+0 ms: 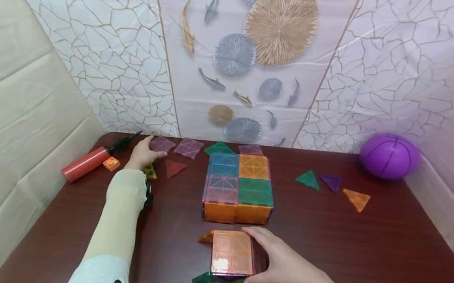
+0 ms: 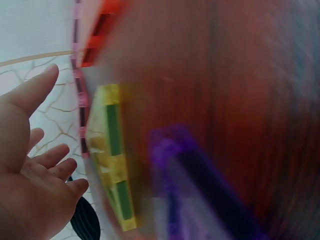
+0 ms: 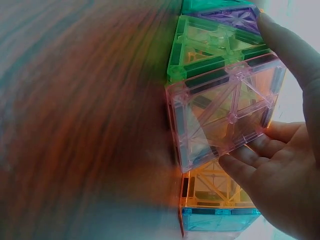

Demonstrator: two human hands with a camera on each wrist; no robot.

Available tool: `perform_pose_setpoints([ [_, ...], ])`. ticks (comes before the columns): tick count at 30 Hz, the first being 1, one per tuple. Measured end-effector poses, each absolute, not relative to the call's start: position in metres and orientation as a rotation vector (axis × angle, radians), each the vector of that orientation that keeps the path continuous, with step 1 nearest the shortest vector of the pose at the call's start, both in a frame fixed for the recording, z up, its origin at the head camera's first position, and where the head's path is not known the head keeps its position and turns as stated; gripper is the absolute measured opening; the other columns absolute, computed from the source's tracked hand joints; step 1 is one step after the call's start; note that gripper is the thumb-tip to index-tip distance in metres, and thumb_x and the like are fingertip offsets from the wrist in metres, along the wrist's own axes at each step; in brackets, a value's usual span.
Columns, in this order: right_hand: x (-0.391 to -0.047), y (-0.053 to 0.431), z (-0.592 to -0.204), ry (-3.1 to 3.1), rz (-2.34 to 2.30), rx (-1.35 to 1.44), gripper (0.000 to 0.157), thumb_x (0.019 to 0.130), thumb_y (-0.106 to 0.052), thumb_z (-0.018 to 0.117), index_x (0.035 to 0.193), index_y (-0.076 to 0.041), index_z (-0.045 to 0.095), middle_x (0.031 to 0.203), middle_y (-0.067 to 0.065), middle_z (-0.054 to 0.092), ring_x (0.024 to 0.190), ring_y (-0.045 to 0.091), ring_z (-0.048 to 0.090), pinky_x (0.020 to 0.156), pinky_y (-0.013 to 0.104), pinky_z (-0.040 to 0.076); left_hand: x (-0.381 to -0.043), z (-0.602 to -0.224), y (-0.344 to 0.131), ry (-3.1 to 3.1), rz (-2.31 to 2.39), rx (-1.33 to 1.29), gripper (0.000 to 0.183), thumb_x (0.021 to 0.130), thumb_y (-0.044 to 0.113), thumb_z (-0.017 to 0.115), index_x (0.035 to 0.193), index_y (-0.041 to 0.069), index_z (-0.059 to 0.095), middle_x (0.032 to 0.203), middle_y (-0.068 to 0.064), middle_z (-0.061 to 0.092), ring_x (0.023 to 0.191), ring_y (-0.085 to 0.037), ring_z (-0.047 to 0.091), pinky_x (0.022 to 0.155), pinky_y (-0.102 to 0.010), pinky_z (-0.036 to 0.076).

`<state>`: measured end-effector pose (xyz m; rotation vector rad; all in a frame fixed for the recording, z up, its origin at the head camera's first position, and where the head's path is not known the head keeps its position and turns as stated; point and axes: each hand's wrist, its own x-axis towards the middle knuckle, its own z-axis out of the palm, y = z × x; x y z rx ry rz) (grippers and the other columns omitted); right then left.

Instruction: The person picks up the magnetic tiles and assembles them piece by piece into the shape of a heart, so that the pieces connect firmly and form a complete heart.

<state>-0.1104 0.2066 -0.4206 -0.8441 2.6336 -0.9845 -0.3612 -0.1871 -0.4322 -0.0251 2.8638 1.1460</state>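
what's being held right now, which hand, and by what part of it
The right hand holds the small tile block by its near and far sides, at the right end. The left hand holds nothing visible.

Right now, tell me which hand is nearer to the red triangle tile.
Left. The left hand is just left of the red triangle tile; the right hand is farther off, closer to the person, gripping the small orange-topped build.

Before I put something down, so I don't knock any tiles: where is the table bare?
Widest bare patch: right of the large block, in front of the orange triangle. A smaller one lies between block and left sleeve. Crowded: behind the block and around the left hand.
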Motion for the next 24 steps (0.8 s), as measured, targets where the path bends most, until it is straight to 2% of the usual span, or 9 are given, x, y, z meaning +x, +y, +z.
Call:
perform_pose_setpoints([
  [5,-0.111,0.207,-0.419,2.653,-0.984,-0.834,0.098,0.067,-0.052,0.083,0.144,-0.008,0.041,0.141,0.004,0.047,0.125,0.023,0.048,0.099,0.047,0.044,-0.369,-0.439,-0.184,2.876,1.068,-0.046,0.088,0.090,0.029,0.067,0.152,-0.003,0.013,0.153,-0.031,0.019,0.141,-0.046,0.020,0.112,-0.056,0.021],
  [10,-0.109,0.207,-0.419,2.631,-1.005,-0.820,0.098,0.068,-0.051,0.083,0.145,-0.009,0.040,0.141,0.004,0.046,0.125,0.024,0.048,0.099,0.047,0.044,-0.372,-0.441,-0.185,2.891,0.963,-0.040,0.086,0.091,0.027,0.065,0.152,-0.004,0.012,0.152,-0.032,0.020,0.139,-0.047,0.022,0.111,-0.057,0.022],
  [19,-0.107,0.203,-0.419,2.625,-1.020,-0.817,0.097,0.068,-0.049,0.084,0.145,-0.008,0.040,0.142,0.006,0.046,0.125,0.025,0.048,0.098,0.046,0.044,-0.371,-0.439,-0.195,2.956,0.819,0.007,0.078,0.091,0.030,0.064,0.149,-0.004,0.026,0.146,-0.033,0.033,0.133,-0.049,0.032,0.108,-0.057,0.029],
  [24,-0.106,0.205,-0.419,2.631,-1.011,-0.807,0.096,0.069,-0.050,0.083,0.145,-0.009,0.039,0.143,0.007,0.045,0.125,0.027,0.048,0.097,0.049,0.044,-0.374,-0.437,-0.201,2.989,0.838,0.113,0.080,0.087,0.033,0.066,0.146,-0.007,0.031,0.142,-0.034,0.038,0.129,-0.048,0.037,0.105,-0.056,0.033],
])
